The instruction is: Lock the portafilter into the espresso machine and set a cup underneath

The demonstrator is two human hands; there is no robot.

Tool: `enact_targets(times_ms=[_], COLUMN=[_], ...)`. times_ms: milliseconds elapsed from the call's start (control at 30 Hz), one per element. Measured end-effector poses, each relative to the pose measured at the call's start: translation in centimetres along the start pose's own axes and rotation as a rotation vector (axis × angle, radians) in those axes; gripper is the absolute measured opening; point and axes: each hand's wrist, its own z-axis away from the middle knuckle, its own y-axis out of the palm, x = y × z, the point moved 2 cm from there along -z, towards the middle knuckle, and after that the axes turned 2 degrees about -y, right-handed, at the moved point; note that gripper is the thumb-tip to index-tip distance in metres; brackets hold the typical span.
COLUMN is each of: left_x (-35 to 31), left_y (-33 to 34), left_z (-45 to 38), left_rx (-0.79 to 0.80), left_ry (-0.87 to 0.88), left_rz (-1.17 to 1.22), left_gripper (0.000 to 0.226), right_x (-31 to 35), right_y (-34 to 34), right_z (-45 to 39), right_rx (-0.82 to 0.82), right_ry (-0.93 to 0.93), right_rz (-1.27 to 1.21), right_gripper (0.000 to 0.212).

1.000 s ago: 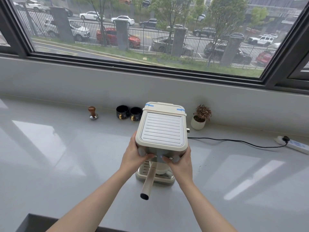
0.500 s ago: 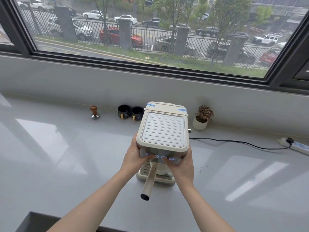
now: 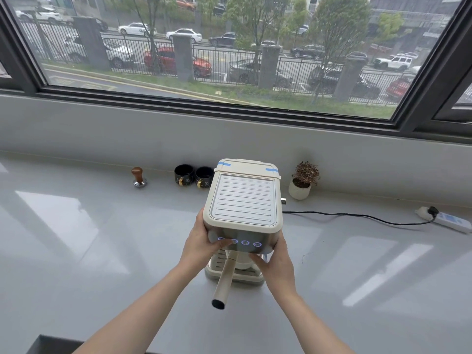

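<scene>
A cream espresso machine [image 3: 242, 200] stands on the grey counter in front of me. The portafilter's cream handle [image 3: 224, 279] sticks out toward me from under the machine's head. A pale cup [image 3: 244, 264] sits on the drip tray [image 3: 217, 263] beneath it, mostly hidden. My left hand [image 3: 201, 246] grips the machine's front left corner, thumb on the lit button panel [image 3: 245, 242]. My right hand [image 3: 278, 267] holds the front right corner, its fingers curled under the panel.
Two black cups [image 3: 184, 175] [image 3: 204, 177] and a wooden-topped tamper [image 3: 138, 177] stand by the wall to the left. A small potted plant [image 3: 301, 185] is at the right. A black cord [image 3: 344, 215] runs to a power strip [image 3: 449, 221].
Blue lights have come on across the front panel. My right fingers have slid from the panel down to below it. My left hand keeps its hold.
</scene>
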Motion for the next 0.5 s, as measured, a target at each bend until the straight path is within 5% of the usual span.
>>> enact_targets(times_ms=[300,500], left_x=[-0.1,0.0], left_y=[-0.1,-0.1], left_z=[0.0,-0.2], left_rx=[0.006,0.004], left_ry=[0.017,0.068], left_rz=[0.035,0.057], left_gripper=[0.087,0.083], right_x=[2.8,12.1], right_y=[-3.6,-7.7], right_z=[-0.2,1.3], right_rx=[-0.109,-0.246], right_ry=[-0.135,-0.37], right_rz=[0.055,-0.201], right_gripper=[0.052,0.019])
